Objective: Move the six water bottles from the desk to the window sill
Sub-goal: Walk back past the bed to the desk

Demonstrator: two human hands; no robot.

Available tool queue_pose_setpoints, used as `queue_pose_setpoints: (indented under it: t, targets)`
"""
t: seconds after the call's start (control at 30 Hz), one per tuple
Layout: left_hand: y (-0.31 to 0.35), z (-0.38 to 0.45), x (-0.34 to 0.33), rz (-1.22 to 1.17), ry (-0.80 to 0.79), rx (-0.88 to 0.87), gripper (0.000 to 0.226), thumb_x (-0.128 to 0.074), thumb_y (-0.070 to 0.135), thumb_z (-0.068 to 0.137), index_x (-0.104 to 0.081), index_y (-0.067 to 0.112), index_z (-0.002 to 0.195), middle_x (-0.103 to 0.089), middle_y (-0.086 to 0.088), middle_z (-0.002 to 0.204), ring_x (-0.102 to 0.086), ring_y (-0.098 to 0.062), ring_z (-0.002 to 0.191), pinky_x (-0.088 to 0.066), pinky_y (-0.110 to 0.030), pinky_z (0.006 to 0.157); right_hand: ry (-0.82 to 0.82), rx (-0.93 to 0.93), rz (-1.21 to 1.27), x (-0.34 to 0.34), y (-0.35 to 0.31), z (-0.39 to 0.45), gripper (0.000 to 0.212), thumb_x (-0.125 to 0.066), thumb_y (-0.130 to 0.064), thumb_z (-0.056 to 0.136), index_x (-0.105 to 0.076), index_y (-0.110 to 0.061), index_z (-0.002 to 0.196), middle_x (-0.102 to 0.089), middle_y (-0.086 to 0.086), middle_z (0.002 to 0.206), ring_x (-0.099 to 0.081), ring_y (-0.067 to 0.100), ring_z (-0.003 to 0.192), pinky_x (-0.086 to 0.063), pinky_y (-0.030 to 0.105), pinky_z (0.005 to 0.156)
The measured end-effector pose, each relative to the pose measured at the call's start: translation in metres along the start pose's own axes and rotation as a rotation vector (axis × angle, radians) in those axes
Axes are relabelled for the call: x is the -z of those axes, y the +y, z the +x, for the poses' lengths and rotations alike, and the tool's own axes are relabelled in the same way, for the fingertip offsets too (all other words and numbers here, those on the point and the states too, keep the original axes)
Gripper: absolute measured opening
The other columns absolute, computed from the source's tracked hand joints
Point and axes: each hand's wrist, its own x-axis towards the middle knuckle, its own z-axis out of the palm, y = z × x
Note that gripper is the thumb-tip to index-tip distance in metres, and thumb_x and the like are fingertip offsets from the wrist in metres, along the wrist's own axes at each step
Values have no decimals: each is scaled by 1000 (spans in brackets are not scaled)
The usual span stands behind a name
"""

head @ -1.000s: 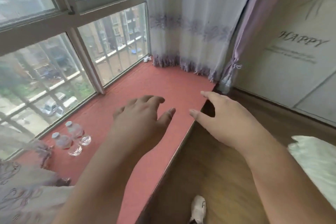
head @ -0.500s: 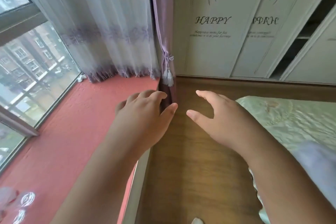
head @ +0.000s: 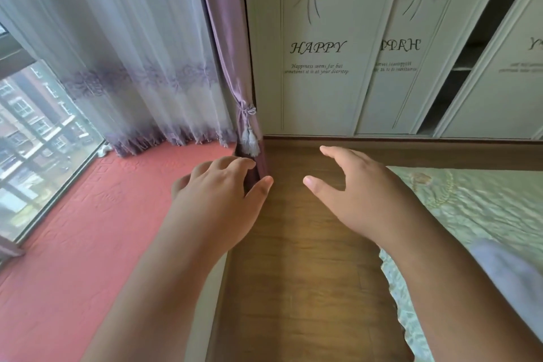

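You are looking down into a bedroom corner. On your left lies the sill (head: pixel 88 214), a wide, flat ledge covered in red quilted padding, running along a window (head: pixel 32 138) through which apartment blocks show. At the far end of the sill hangs a sheer white curtain (head: pixel 123 53) with a purple band and fringe, its hem touching the red padding. Just right of it hangs a purple drape (head: pixel 229 38), tied with a cord and tassel (head: pixel 249 139), right at the sill's far corner.

Beyond the sill's right edge the brown wooden floor (head: pixel 299 273) runs away from you to a white wardrobe (head: pixel 317 82) with sliding doors, printed with flowers and the word "HAPPY"; one door stands partly open on a dark gap. On your right, a bed (head: pixel 476 209) with a pale green patterned cover borders the floor.

Your left hand (head: pixel 220 200) is over the sill's right edge, palm down, fingers loosely curved, holding nothing. Your right hand (head: pixel 361 200) is over the floor, fingers spread, also empty. The two hands are near each other but apart.

No bottles and no desk are in view, so their place cannot be told. A blurred pale shape sits at the lower right by your right forearm.
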Motion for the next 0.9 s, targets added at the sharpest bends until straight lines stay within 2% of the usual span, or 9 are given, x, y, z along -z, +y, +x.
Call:
queue_pose_setpoints:
  t: [0.17, 0.3, 0.5, 0.9]
  targets:
    - [22, 18, -10, -8, -22, -16, 58, -22, 72, 88, -42, 46, 137, -39, 20, 148, -29, -13, 138, -23, -43, 109, 8, -8, -13, 7, 20, 15, 64, -51, -65, 90, -40, -40, 147, -46, -17, 148, -51, 10, 125, -35, 27, 84]
    - [28, 34, -16, 1, -27, -33, 59, -20, 72, 87, -41, 47, 136, -39, 21, 147, -30, -13, 137, -24, -43, 108, -2, -36, -7, 7, 31, 26, 64, -52, -64, 90, -39, -39, 148, -43, -17, 151, -50, 10, 129, -38, 28, 90]
    - [29, 75, -27, -29, -25, -74, 58, -23, 72, 88, -43, 46, 136, -41, 20, 146, -32, -14, 137, -26, -43, 107, -19, -106, -32, 3, 38, 51, 64, -53, -64, 91, -39, -39, 148, -43, -17, 150, -53, 11, 123, -38, 28, 89]
    - [-19, 213, -38, -46, -75, -170, 57, -26, 73, 89, -45, 46, 136, -42, 17, 146, -35, -18, 136, -28, -46, 107, 4, -209, -93, -26, 6, 165, 65, -52, -66, 89, -39, -40, 147, -52, -13, 144, -53, 15, 124, -45, 37, 98]
